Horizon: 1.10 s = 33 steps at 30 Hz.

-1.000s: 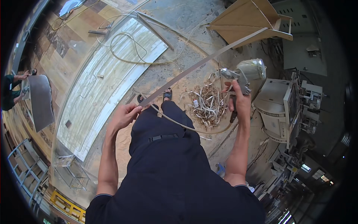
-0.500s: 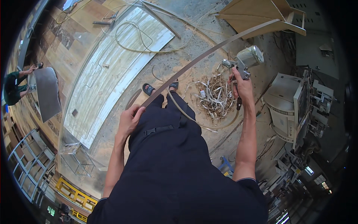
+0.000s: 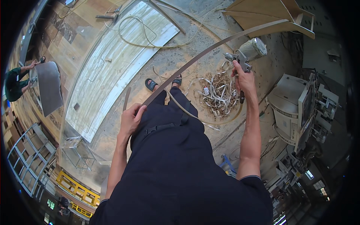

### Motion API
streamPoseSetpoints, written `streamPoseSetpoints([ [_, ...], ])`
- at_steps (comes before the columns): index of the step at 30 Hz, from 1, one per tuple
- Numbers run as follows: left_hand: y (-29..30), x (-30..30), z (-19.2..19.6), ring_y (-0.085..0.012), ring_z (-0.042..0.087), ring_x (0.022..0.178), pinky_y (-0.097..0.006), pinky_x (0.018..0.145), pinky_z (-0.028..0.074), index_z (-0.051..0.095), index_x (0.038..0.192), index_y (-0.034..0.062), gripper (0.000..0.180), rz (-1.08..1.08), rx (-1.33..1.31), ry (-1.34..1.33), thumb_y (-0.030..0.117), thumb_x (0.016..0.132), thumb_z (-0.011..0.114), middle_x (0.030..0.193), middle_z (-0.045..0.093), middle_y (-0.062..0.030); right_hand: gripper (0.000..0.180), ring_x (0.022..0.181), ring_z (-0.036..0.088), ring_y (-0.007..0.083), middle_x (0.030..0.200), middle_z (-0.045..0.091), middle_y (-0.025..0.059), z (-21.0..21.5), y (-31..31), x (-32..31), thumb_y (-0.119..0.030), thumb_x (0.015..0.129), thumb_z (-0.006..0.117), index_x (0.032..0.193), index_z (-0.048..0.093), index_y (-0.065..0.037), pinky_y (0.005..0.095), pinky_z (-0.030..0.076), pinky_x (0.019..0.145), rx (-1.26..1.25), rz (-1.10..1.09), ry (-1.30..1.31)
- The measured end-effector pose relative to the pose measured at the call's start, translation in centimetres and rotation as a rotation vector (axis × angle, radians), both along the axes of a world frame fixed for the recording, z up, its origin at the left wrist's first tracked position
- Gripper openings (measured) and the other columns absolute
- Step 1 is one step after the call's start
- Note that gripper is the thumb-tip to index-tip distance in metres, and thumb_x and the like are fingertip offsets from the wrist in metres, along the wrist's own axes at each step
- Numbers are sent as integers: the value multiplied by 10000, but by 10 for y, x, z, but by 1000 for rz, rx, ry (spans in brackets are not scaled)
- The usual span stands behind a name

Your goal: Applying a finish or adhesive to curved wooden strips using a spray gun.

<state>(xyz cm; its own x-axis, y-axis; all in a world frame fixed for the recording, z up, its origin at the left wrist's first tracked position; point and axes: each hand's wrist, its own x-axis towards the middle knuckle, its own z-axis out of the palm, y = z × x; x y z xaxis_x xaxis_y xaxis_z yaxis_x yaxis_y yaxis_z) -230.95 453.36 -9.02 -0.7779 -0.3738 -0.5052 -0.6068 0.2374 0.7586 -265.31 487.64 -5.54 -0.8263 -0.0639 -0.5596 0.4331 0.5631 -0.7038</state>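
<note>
Left hand (image 3: 131, 120) grips long strip (image 3: 210, 50); right hand (image 3: 245, 77) clenches spray gun (image 3: 245, 54). Strip likely whips toward 1 o'clock, spoiling spray.

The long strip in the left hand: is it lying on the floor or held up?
Held up. The left hand pinches one end of the long strip, which arcs above the floor toward the wooden frame; the right hand holds a spray gun.

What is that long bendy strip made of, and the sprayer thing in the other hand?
The strip looks like thin wood or plastic edging: pale brown, matte, and it bows in a long curve from the left hand. The sprayer in the right hand looks like metal: grey with a dull shine.
</note>
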Motion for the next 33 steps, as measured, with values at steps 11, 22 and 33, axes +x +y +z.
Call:
streamPoseSetpoints([
  [11,-4,1,-2,-60,464,670,-286,606,371,765,1004,15,269,1,2,-11,261,1095,704,714,583,25,538,389,503,105,670,648,8,6,1,10,-552,1024,760,827,707,-54,313,365,382,-31,32,-20],
  [22,-8,-4,-2,-59,452,665,-281,602,364,762,997,19,290,-2,-14,-27,281,1104,700,696,549,31,485,340,467,104,687,672,45,18,13,22,-501,1052,743,871,693,-54,300,328,323,-29,-13,-39],
  [33,-21,4,-12,-66,464,652,-297,596,383,758,993,20,294,-18,-27,-17,286,1104,702,684,558,28,490,345,460,93,714,675,39,37,11,38,-511,1059,728,869,692,-60,285,329,337,-67,-74,-28],
])
